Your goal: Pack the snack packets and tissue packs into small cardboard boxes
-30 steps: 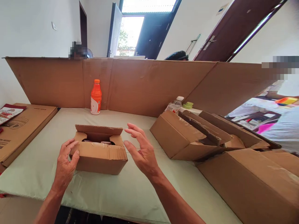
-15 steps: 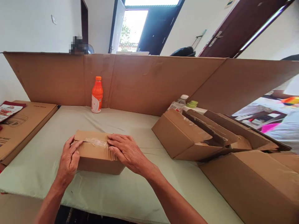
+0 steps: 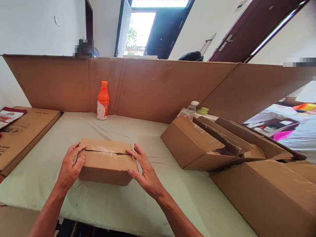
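A small brown cardboard box (image 3: 106,163) lies on the pale green cloth in front of me. Its top flaps meet at a dark, narrow slit, with a wrinkled strip of clear tape (image 3: 101,149) across the middle. My left hand (image 3: 71,164) grips the box's left end, fingertips on the top edge and thumb lower at the side. At the right end is my right hand (image 3: 145,171), its fingers spread; a fingertip touches the top flap near the slit and the thumb is by the front corner.
An orange bottle (image 3: 102,102) stands at the back against a tall cardboard screen (image 3: 148,85). Opened cardboard boxes (image 3: 192,141) and a larger box (image 3: 266,191) crowd the right side, a clear bottle (image 3: 190,110) behind them. A flat carton (image 3: 37,128) lies at the left.
My right hand has slid right, off the top of the box to its right end, and its fingers have spread. The slit between the flaps now shows along the top.
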Motion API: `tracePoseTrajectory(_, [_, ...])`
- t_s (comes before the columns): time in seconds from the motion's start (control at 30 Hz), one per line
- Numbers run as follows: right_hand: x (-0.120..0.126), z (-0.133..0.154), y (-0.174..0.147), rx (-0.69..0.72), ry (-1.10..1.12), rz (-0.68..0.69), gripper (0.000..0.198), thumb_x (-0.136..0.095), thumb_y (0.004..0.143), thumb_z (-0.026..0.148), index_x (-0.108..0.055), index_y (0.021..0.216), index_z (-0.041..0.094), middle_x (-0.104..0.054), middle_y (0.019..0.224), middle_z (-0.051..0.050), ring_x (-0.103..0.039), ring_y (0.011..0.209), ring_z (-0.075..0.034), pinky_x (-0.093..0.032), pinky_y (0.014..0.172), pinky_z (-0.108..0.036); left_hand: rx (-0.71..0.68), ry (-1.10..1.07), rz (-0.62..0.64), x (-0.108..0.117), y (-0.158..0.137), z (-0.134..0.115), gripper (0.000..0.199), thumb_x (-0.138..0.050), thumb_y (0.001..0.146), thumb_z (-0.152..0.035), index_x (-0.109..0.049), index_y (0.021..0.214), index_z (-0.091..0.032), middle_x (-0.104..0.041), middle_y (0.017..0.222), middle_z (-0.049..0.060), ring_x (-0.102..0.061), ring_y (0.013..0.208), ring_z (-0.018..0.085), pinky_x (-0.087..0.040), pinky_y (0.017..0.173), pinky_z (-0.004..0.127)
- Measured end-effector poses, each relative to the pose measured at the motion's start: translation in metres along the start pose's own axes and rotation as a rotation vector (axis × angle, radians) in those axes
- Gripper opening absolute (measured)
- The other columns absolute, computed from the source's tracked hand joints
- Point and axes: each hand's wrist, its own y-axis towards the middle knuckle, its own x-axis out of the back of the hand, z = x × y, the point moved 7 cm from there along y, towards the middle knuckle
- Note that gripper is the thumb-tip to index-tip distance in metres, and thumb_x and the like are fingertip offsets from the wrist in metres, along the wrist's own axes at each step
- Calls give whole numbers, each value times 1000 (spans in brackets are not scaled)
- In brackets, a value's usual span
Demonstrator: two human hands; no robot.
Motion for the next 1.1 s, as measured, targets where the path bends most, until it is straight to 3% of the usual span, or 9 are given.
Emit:
tracePoseTrajectory(0.1, [-8,-10,-8,-23,45,41,78,-66,86,64,-43,154,31,-34,165,-12,-24,155,-35,-36,118,-59,15,-54,19,-1,0,3,43,-54,87,-46,-72,117,-21,-57,147,13,-53,138,32,-47,110,50])
tracePoseTrajectory(0.2, [-14,-13,-10,-18,71,15,80,-69,85,61,-42,154,30,-36,164,-13,-25,155,-35,-34,120,-58,31,-103,-15,1,-7,5,43,-56,86,-48,-73,115,-21,-60,145,12,-55,136,31,-50,107,45])
tracePoseTrajectory(0.47, [-43,11,-4,32,182,-28,80,-75,83,51,-44,152,27,-38,162,-16,-33,151,-34,-34,119,-57,152,-134,-249,20,-34,14,42,-50,94,-48,-65,122,-21,-62,142,10,-51,139,28,-35,121,46])
tracePoseTrajectory(0.8, [-9,6,-47,-36,152,-114,75,-77,83,48,-49,150,29,-39,163,-15,-36,150,-35,-41,116,-54,158,-167,-168,1,-47,-8,44,-60,87,-51,-70,120,-23,-65,138,7,-53,136,31,-40,117,44])
tracePoseTrajectory(1.0, [-16,19,-38,17,116,-98,79,-78,81,51,-49,150,28,-39,162,-16,-38,149,-35,-42,115,-56,189,-180,-193,14,-49,3,47,-61,87,-54,-68,119,-22,-63,140,9,-50,138,34,-34,120,49])
tracePoseTrajectory(1.1, [-5,22,-37,46,96,-111,75,-78,82,50,-51,149,28,-44,160,-15,-42,147,-35,-44,114,-55,202,-167,-195,6,-48,-4,48,-58,88,-54,-66,123,-22,-63,140,9,-52,136,34,-36,118,51])
